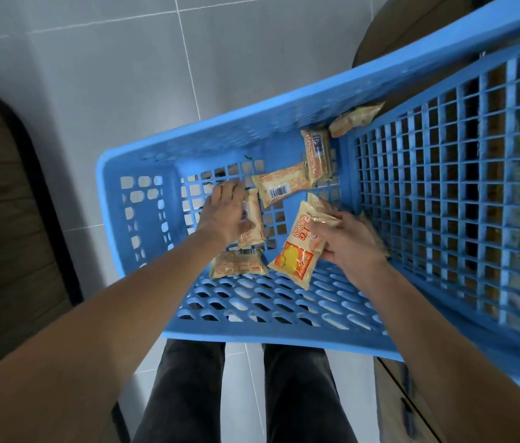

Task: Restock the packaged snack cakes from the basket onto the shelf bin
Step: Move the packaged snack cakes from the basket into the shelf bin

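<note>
While packets remain loose on the basket (284,334) floor, gather one per hand and lift clear of the mesh walls before turning toward the shelf bin, which is not in view. Grip each snack cake across its middle, not by the crimped end, to avoid crushing or tearing the wrapper. Keep the held packet above the others while reaching, so as not to drag neighbours into the corners.

Right hand (351,241): fingers and thumb curled round the upper half of a front-facing snack cake packet (300,251), held tilted, its lower end near the basket's near wall. Possibly a second packet behind the palm; cannot tell.

Left hand (225,212): fingers fairly straight and only slightly spread, palm down over a packet lying barcode-up (254,225); touching or just above it, not yet closed round it. Blurred by motion, so contact not certain.

Remaining stock: another packet (239,265) just below the left wrist, two overlapping packets (284,185) near the basket's centre, one more (356,118) in the far corner against the grid wall. Restocking judged partly done at most.
</note>
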